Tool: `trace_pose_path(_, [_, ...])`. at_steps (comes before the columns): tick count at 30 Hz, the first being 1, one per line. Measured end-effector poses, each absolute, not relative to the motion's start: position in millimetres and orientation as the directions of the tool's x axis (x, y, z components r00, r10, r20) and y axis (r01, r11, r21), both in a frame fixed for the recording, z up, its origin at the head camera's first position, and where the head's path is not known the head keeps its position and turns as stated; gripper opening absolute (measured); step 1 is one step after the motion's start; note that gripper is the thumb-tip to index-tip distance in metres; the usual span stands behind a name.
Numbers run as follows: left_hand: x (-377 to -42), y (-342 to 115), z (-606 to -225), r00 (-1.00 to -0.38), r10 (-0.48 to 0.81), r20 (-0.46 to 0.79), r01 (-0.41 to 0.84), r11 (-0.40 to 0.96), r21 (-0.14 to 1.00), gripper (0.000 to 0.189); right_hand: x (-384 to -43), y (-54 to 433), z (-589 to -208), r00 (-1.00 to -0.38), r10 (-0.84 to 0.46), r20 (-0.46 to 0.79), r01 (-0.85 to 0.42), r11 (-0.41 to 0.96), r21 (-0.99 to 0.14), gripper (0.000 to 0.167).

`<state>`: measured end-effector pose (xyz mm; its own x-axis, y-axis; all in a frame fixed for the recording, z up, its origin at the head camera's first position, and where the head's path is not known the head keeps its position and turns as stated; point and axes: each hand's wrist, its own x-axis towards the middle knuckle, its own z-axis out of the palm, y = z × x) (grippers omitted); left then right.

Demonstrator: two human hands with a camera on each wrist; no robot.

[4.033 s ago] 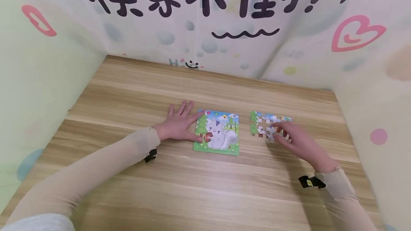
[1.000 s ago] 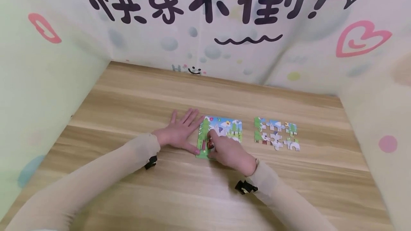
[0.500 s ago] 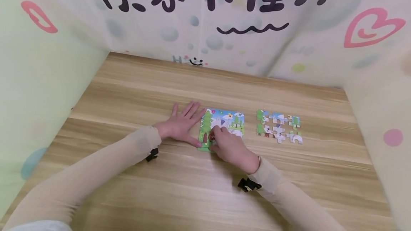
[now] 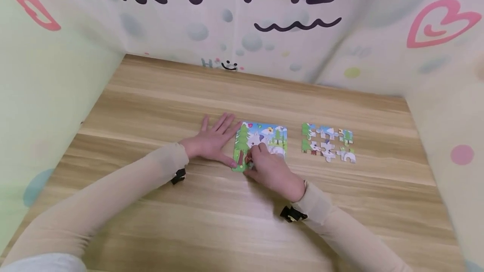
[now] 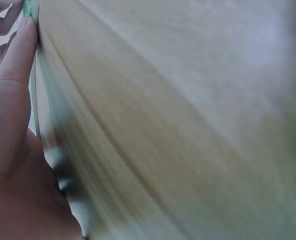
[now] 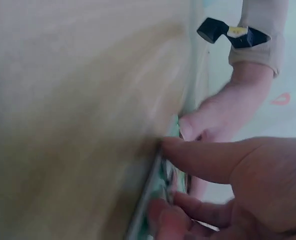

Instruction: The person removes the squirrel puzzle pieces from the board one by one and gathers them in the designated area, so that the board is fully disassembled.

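A square jigsaw puzzle (image 4: 277, 137) with a grey squirrel and green trees lies flat on the wooden table in the head view. My left hand (image 4: 209, 142) rests on the table at its left side, fingers spread, thumb tip at the puzzle's lower left corner. Curled over the lower part is my right hand (image 4: 275, 174), covering much of the squirrel. In the right wrist view its thumb (image 6: 203, 157) lies at the puzzle's edge, with the other fingertips over the picture. I cannot tell whether those fingertips pinch a piece.
Several loose jigsaw pieces (image 4: 327, 142) lie to the right of the puzzle in two rows, slightly apart. The wooden table (image 4: 181, 217) runs back to a white printed cloth wall (image 4: 170, 32), with pale walls on both sides.
My right hand has moved left from the loose pieces onto the lower part of the puzzle and stays there. My left hand keeps its place. The head view has shifted slightly.
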<state>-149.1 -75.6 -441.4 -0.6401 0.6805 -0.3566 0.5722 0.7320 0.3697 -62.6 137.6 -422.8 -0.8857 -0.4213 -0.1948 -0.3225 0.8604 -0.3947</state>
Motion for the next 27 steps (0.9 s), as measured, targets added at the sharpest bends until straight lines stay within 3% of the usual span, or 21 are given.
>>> trace_pose_path(16, [-148.9, -76.2, -444.9, -0.634, 0.683, -0.361, 0.571, 0.729, 0.377, 0.132, -54.5, 140.2, -428.9, -0.908, -0.409, -0.093, -0.358, 0.872, -0.332, 0.051])
trace_pose_path(22, [-151.7, -76.6, -448.4, -0.643, 0.681, -0.351, 0.573, 0.731, 0.370, 0.132, -54.2, 145.7, -428.5, -0.902, -0.427, -0.067, -0.391, 0.870, -0.300, 0.048])
trace_pose_path(27, [-151.7, -76.5, -445.7, -0.645, 0.679, -0.350, 0.574, 0.733, 0.365, 0.132, -52.7, 156.2, -425.4, -0.894, -0.440, -0.077, -0.388, 0.851, -0.355, 0.043])
